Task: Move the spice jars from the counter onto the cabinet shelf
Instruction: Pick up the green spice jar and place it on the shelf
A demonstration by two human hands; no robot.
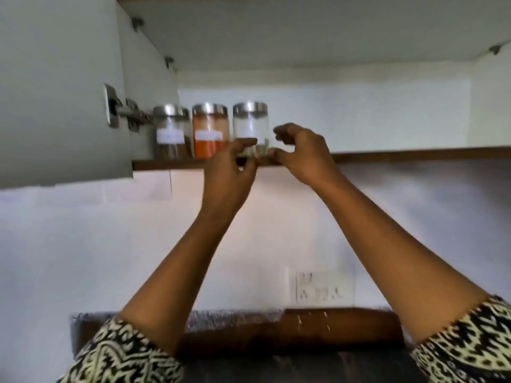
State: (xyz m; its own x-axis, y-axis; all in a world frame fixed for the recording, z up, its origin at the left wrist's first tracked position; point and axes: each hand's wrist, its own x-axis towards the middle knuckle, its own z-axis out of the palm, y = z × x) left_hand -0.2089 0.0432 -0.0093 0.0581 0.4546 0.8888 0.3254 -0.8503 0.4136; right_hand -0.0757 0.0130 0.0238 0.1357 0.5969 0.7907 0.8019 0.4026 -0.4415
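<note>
Three glass spice jars with steel lids stand in a row at the left end of the cabinet shelf (414, 153). The left jar (171, 132) holds brown spice, the middle jar (210, 131) orange powder, and the right jar (250, 125) looks mostly clear with a little dark content at its base. My left hand (231, 172) is raised just in front of the right jar's lower left, fingers curled and apart. My right hand (300, 153) hovers at the jar's right side, fingers spread, a small gap from the glass. Neither hand grips the jar.
The open cabinet door (55, 92) with its hinge (124, 113) hangs at the left. A white wall with a switch plate (325, 288) lies below the shelf. A dark counter edge (276, 335) runs along the bottom. Patterned sleeves cover my upper arms.
</note>
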